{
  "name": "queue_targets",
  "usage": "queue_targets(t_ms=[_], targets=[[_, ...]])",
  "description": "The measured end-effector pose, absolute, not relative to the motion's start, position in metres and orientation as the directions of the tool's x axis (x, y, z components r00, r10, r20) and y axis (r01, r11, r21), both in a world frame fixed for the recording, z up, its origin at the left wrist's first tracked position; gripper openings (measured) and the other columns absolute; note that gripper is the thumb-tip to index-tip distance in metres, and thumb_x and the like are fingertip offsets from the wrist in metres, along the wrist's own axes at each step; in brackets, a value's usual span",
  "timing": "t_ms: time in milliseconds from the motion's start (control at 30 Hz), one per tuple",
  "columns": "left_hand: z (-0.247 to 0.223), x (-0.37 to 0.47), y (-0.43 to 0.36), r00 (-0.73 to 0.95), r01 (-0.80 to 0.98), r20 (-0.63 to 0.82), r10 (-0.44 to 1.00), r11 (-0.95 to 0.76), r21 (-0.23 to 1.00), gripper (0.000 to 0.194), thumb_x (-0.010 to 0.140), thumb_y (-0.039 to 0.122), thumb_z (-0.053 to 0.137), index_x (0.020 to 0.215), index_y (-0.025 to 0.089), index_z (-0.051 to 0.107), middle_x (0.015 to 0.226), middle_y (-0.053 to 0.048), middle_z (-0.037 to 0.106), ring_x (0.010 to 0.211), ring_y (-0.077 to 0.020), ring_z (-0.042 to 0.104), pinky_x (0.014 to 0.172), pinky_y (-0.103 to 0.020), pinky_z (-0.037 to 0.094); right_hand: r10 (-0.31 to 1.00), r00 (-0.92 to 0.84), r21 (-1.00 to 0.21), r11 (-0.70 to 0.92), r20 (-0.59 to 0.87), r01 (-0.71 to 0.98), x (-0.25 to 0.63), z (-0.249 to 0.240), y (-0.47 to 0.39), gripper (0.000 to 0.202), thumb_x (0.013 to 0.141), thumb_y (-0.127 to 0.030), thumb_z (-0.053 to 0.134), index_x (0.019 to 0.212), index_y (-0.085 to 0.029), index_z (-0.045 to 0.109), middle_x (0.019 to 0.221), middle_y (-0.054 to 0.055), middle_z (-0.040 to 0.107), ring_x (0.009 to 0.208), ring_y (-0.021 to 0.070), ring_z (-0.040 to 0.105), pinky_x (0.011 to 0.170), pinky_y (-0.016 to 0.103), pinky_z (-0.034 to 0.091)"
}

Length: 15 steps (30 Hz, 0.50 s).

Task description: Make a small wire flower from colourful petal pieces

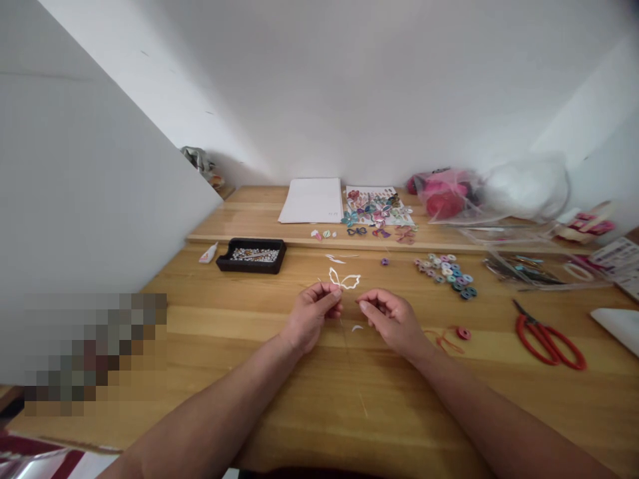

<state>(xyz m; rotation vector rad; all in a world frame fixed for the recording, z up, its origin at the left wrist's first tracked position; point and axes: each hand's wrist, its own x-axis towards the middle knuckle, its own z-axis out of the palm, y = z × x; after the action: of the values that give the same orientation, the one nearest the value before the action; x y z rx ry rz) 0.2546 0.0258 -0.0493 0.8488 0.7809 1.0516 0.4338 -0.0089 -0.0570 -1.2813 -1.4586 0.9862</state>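
In the head view, my left hand (312,314) is closed, its thumb and forefinger pinching the base of a small white butterfly-wing outline (351,287). The two wings stand up beyond the fingertips. Close by on the right, my right hand (392,320) has its thumb and forefinger pressed together. Whatever lies in that pinch is too small to make out. A thin pale thread (363,404) runs over the table below the hands. Between the hands and slightly nearer lies a small white curved piece (357,328). More thin white pieces (335,259) lie beyond the wings.
Right of my right hand are a red thread spool (464,333), red-handled scissors (549,339) and several coloured spools (446,269). A black bead tray (252,267) and glue bottle (208,253) sit left. White paper (312,199) and embroidered pieces (377,209) lie on the raised back shelf.
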Motion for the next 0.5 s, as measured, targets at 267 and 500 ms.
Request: queue_targets(t_ms=[267, 500], targets=[[-0.0470, 0.2577, 0.0224, 0.285, -0.221, -0.094, 0.954, 0.160, 0.962, 0.027, 0.071, 0.036, 0.078, 0.082, 0.013, 0.067, 0.065, 0.000, 0.060, 0.055, -0.0078, 0.051, 0.056, -0.021, 0.042, 0.993, -0.087, -0.997, 0.079, 0.079, -0.006, 0.4307, -0.0522, -0.0091, 0.037, 0.077, -0.040, 0.072, 0.105, -0.020, 0.060, 0.088, 0.003, 0.063, 0.077, 0.0142, 0.057, 0.065, 0.026, 0.046], [-0.0417, 0.2616, 0.0164, 0.304, -0.013, -0.021, 0.952, 0.026, 1.000, 0.015, 0.071, 0.028, 0.075, 0.076, 0.015, 0.070, 0.069, -0.003, 0.066, 0.057, -0.0105, 0.054, 0.055, -0.022, 0.041, 0.999, 0.024, -1.000, -0.021, -0.021, -0.016, 0.4251, -0.0489, -0.0124, 0.035, 0.070, -0.047, 0.076, 0.087, -0.018, 0.066, 0.076, 0.001, 0.062, 0.065, 0.0122, 0.052, 0.057, 0.025, 0.042]])
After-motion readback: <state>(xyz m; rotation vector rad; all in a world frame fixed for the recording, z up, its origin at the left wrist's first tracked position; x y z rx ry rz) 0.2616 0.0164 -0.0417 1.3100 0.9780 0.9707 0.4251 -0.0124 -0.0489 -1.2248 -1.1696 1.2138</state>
